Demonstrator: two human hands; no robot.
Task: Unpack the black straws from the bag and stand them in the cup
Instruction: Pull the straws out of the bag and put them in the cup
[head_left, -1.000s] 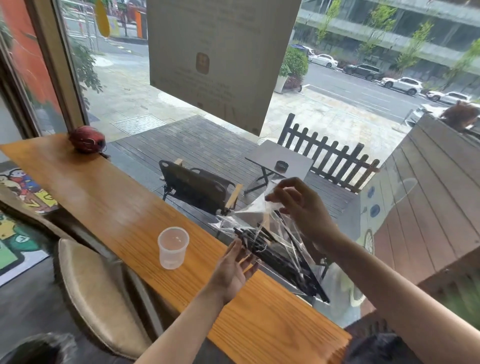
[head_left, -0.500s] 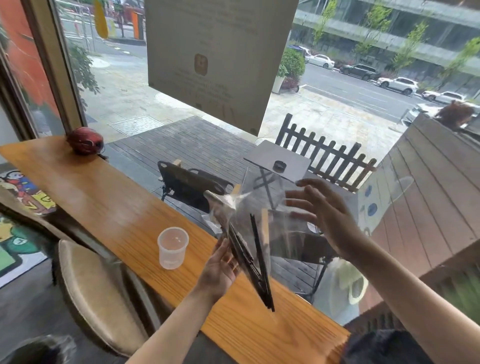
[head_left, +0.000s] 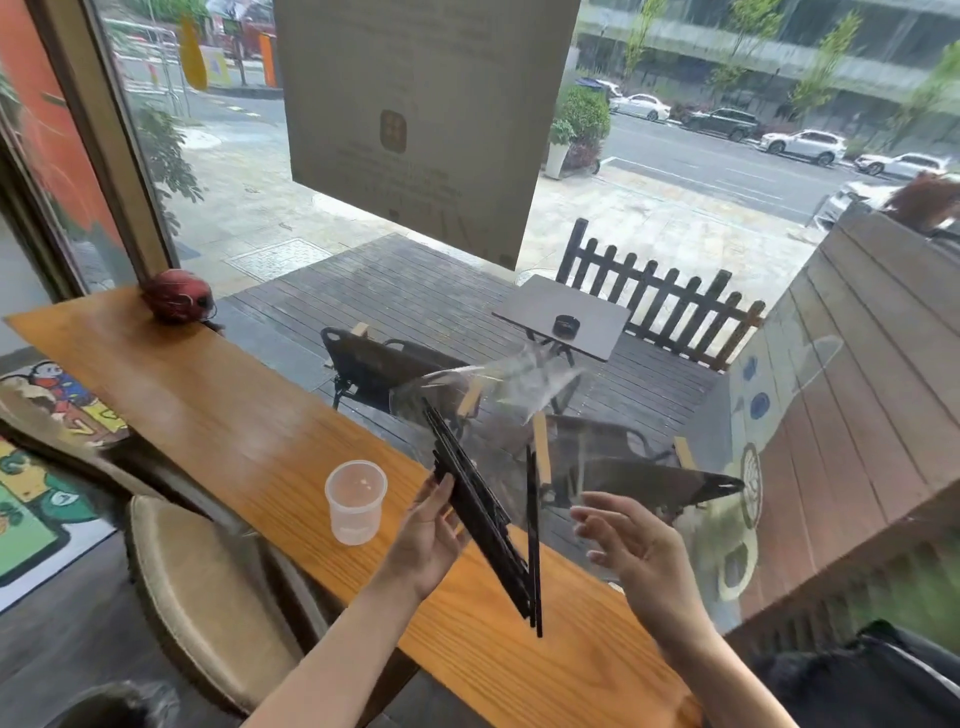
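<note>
The black straws (head_left: 480, 512) hang in a bundle above the wooden surface (head_left: 223, 415), still inside the clear bag (head_left: 498, 395), slanting from upper left down to lower right with their lower ends close over the surface near its front edge. One straw stands apart from the bundle, nearly upright, meeting the others at the bottom. The bag's open, crumpled top rises above them against the window.

The left hand (head_left: 428, 535) holds the bundle through the plastic, its fingers (head_left: 439, 493) and thumb pressed along the side of the straws. The right hand (head_left: 631, 545) is just beside the bag with its fingers spread and relaxed, gripping nothing; whether it touches the film cannot be told.

The cup (head_left: 356, 501), translucent and upright, stands on the surface just left of the left hand and looks empty.

Judged from this, the task is at an early stage: no straw is in the cup and none appears clear of the bag. Pulling the straws out and standing them in the cup remains.

A red helmet (head_left: 176, 299) sits at the far end of the surface.
</note>
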